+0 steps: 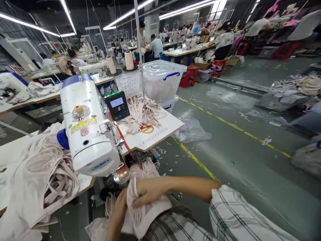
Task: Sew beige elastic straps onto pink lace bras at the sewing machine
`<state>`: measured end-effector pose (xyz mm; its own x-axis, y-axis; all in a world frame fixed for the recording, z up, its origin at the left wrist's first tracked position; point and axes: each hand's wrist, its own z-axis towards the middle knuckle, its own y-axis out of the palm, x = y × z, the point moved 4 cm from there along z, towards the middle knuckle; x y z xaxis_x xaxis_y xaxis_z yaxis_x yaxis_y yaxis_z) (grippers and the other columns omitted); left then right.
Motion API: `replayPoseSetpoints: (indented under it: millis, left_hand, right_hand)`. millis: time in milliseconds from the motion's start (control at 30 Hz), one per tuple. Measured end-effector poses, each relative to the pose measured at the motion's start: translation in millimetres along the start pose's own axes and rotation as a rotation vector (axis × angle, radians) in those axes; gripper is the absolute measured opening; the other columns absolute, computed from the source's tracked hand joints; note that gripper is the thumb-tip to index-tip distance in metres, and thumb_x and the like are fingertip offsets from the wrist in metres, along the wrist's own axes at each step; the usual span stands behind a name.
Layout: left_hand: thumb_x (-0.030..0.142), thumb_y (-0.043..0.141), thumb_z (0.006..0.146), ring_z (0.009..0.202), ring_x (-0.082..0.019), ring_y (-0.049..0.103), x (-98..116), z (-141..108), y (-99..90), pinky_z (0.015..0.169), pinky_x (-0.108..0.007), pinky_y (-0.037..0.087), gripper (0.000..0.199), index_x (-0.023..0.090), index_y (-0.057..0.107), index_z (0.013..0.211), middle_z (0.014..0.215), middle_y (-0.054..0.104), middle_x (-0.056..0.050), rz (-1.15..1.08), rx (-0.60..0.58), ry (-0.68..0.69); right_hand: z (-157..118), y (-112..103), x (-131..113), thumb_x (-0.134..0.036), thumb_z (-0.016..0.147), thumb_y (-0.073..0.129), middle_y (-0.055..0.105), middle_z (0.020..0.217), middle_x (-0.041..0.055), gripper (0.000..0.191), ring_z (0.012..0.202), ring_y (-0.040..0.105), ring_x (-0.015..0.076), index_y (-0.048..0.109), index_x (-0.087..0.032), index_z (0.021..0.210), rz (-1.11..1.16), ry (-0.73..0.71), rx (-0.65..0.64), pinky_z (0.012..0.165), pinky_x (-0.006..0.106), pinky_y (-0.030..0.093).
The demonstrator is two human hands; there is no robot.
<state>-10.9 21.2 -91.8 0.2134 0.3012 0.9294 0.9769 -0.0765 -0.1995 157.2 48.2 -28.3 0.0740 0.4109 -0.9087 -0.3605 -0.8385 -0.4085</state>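
A pale pink garment (139, 214) with lace parts is bunched over my lap, just below the sewing machine's arm end. My right hand (152, 189) reaches in from the right and is closed on its upper part, thumb and fingers pinching the cloth. On the garment's left side, my left hand (120, 204) grips the fabric, its fingertips partly hidden in the folds. More of the same lace cloth (147, 167) rises toward the machine. The white and blue sewing machine (91, 130) stands directly ahead, its needle area hidden from me.
A heap of similar garments (47, 167) covers the left table. Cut fabric strips (144, 113) and yellow-handled scissors (147, 129) lie on the right tabletop near a control panel (117, 105). Behind stand thread cones (129, 61) and a clear plastic bin (160, 80). Other people sit farther back.
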Motion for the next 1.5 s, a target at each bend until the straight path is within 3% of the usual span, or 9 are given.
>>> replayPoseSetpoints:
  millis: [167, 267, 433, 567, 733, 900, 1033, 1267, 1500]
  left_hand:
    - [0.068, 0.072, 0.069, 0.073, -0.021, 0.065, 6, 25, 71.2, 0.072, -0.034, 0.052, 0.054, 0.019, 0.070, 0.090, 0.078, 0.069, -0.006, -0.304, -0.188, -0.069]
    - [0.062, 0.075, 0.071, 0.070, -0.016, 0.059, -1, 24, 76.3, 0.069, -0.028, 0.047, 0.050, 0.017, 0.065, 0.090, 0.077, 0.064, -0.002, -0.312, -0.216, -0.067]
    - [0.059, 0.069, 0.081, 0.060, -0.010, 0.038, 7, 9, 72.7, 0.060, -0.023, 0.032, 0.049, 0.018, 0.046, 0.064, 0.061, 0.041, 0.006, -0.167, -0.235, -0.013]
    - [0.062, 0.060, 0.087, 0.060, -0.011, 0.034, 21, -4, 69.2, 0.059, -0.023, 0.030, 0.049, 0.020, 0.043, 0.067, 0.062, 0.038, 0.006, -0.078, -0.206, 0.045]
    - [0.055, 0.050, 0.094, 0.058, -0.011, 0.033, 37, -19, 55.7, 0.057, -0.024, 0.029, 0.049, 0.021, 0.035, 0.063, 0.060, 0.034, 0.005, 0.089, -0.128, 0.156]
    - [0.041, 0.051, 0.098, 0.061, -0.012, 0.045, 58, -28, 48.6, 0.059, -0.023, 0.037, 0.023, 0.020, 0.056, 0.090, 0.068, 0.048, 0.004, 0.119, -0.018, 0.256]
    - [0.036, 0.053, 0.097, 0.069, -0.015, 0.058, 72, -25, 47.4, 0.067, -0.025, 0.046, 0.033, 0.021, 0.056, 0.126, 0.076, 0.061, 0.000, 0.138, 0.014, 0.309]
    - [0.035, 0.051, 0.097, 0.097, -0.023, 0.067, 73, -14, 52.5, 0.081, -0.031, 0.050, 0.029, 0.019, 0.071, 0.111, 0.106, 0.074, -0.010, 0.259, -0.077, 0.207]
    - [0.031, 0.052, 0.096, 0.069, -0.014, 0.055, 58, -27, 63.8, 0.065, -0.025, 0.041, 0.024, 0.017, 0.065, 0.081, 0.073, 0.062, -0.001, 0.223, -0.131, 0.305]
  right_hand:
    - [-70, -61, -25, -0.051, 0.094, 0.054, 0.067, 0.071, -0.0010, 0.042, 0.065, 0.058, 0.0106, 0.072, -0.014, 0.085, 0.102, 0.339, -0.194, 0.064, 0.020, 0.047]
    - [-77, -121, 19, -0.043, 0.081, 0.073, 0.071, 0.079, 0.0011, 0.027, 0.070, 0.062, 0.0140, 0.073, -0.016, 0.088, -0.212, 0.647, 0.174, 0.066, 0.022, 0.047]
    - [-39, -237, 87, -0.032, 0.099, 0.042, 0.062, 0.123, 0.0197, 0.037, 0.108, 0.058, 0.0285, 0.056, -0.010, 0.127, -0.487, 0.836, 0.838, 0.088, 0.039, 0.046]
    - [-9, -295, 115, -0.015, 0.084, 0.058, 0.053, 0.134, 0.0227, 0.033, 0.121, 0.053, 0.0337, 0.063, -0.011, 0.117, -0.488, 0.792, 0.995, 0.100, 0.043, 0.042]
    - [-8, -310, 126, -0.012, 0.084, 0.058, 0.068, 0.107, 0.0167, 0.009, 0.119, 0.056, 0.0295, 0.065, -0.012, 0.080, -0.299, 0.651, 1.097, 0.105, 0.042, 0.040]
    - [-34, -270, 110, -0.030, 0.097, 0.046, 0.070, 0.093, 0.0050, 0.018, 0.092, 0.066, 0.0132, 0.057, -0.019, 0.090, 0.158, 0.412, 1.236, 0.081, 0.027, 0.055]
    - [-53, -176, 96, -0.033, 0.088, 0.061, 0.069, 0.077, 0.0015, 0.015, 0.070, 0.066, 0.0085, 0.057, -0.019, 0.083, 0.626, 0.330, 1.067, 0.064, 0.020, 0.058]
    - [-44, -7, 68, -0.039, 0.079, 0.074, 0.073, 0.104, 0.0072, 0.032, 0.095, 0.069, 0.0145, 0.068, -0.016, 0.101, 1.170, 0.316, 0.717, 0.083, 0.026, 0.056]
    - [-37, 49, 43, -0.041, 0.080, 0.075, 0.070, 0.097, 0.0013, 0.029, 0.092, 0.065, 0.0153, 0.069, -0.025, 0.103, 1.364, 0.338, 0.836, 0.087, 0.027, 0.049]
